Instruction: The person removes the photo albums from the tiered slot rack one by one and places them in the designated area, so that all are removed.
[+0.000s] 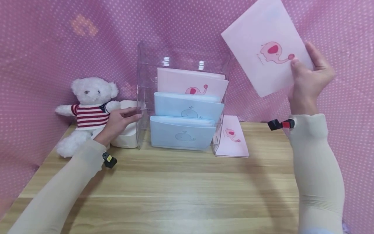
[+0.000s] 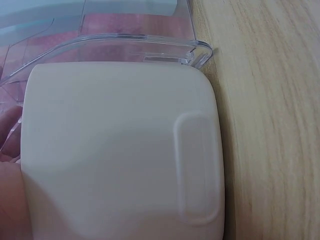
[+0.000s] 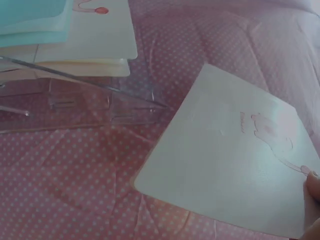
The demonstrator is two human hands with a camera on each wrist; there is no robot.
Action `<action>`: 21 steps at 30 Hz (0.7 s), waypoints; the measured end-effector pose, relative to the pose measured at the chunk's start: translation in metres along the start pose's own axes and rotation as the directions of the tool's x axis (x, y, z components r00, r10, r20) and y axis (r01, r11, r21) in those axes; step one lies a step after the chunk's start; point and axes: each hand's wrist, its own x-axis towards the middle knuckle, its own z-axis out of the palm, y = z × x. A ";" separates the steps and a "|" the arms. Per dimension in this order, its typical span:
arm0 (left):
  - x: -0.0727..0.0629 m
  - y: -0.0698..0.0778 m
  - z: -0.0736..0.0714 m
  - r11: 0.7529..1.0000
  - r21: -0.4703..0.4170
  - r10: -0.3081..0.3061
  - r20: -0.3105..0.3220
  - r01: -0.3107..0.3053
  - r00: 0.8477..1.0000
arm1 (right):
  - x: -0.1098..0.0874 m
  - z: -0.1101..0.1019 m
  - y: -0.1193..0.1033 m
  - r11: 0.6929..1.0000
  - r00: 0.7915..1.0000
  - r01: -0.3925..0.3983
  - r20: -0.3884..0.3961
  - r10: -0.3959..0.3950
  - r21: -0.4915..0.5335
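Observation:
Raised at the upper right, my right hand (image 1: 312, 74) pinches a pink notebook (image 1: 271, 52) with an elephant drawing, thumb on its cover. In the right wrist view the notebook (image 3: 225, 155) tilts beside the clear rack. My left hand (image 1: 118, 123) touches the left side of the clear acrylic rack (image 1: 141, 97), above a white box (image 1: 127, 136). The rack's tiers hold a pink elephant notebook (image 1: 172, 79) at the back and blue whale notebooks (image 1: 169, 105) in front. Another pink elephant notebook (image 1: 230, 143) leans by the rack's right side. In the left wrist view the white box (image 2: 110, 135) hides most of the hand.
A white teddy bear (image 1: 93, 91) in a striped sweater sits left of the white box. Wooden table (image 1: 181, 182) spreads in front of the rack. Pink dotted cloth (image 1: 117, 39) hangs behind and along the sides.

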 end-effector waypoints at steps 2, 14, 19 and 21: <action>0.000 0.000 -0.001 1.000 -0.002 0.002 0.001 -0.002 1.000 | 0.003 -0.010 0.000 0.999 0.999 -0.021 -0.030 0.023 0.043; 0.000 -0.002 0.000 1.000 -0.013 -0.011 -0.003 0.011 1.000 | 0.005 -0.078 0.016 0.989 0.979 -0.132 -0.151 0.141 0.066; 0.000 -0.002 0.000 1.000 -0.015 -0.001 -0.005 0.001 1.000 | 0.002 -0.105 0.030 0.980 0.967 -0.175 -0.169 0.189 0.090; 0.001 -0.002 0.000 1.000 -0.017 0.000 -0.004 0.000 1.000 | 0.001 -0.116 0.036 0.976 0.963 -0.193 -0.174 0.207 0.097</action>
